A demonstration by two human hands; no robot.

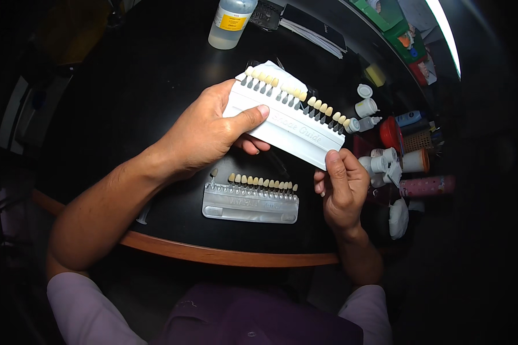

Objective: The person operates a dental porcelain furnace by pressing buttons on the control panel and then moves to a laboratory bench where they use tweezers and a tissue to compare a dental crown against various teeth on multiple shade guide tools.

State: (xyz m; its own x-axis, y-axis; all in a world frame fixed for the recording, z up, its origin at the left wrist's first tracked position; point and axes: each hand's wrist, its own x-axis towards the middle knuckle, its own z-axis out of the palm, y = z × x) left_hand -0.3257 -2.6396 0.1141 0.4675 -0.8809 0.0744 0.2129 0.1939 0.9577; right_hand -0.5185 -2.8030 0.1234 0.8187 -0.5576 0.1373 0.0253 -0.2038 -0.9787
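Note:
Between both hands I hold a white dental shade guide (pixel 282 123) above the black table, its long edge sloping down to the right. A row of tooth-shaped tabs in cream to yellow tones stands along its upper edge. My left hand (pixel 221 123) grips the left end, thumb flat on the front face. At the lower right corner, my right hand (pixel 342 187) pinches the guide between thumb and fingers. Below it, on the table, lies a second shade guide (pixel 250 207) in silver-grey, also lined with tooth tabs; one tab at its left sits apart from the others.
Behind the held guide is a crumpled white tissue (pixel 288 75). A bottle with a yellow label (pixel 230 23) stands at the back, near a dark notebook (pixel 313 29). Small jars (pixel 380 164), a pink bottle (pixel 426 186) and other containers crowd the right. The wooden table edge (pixel 224 254) runs in front.

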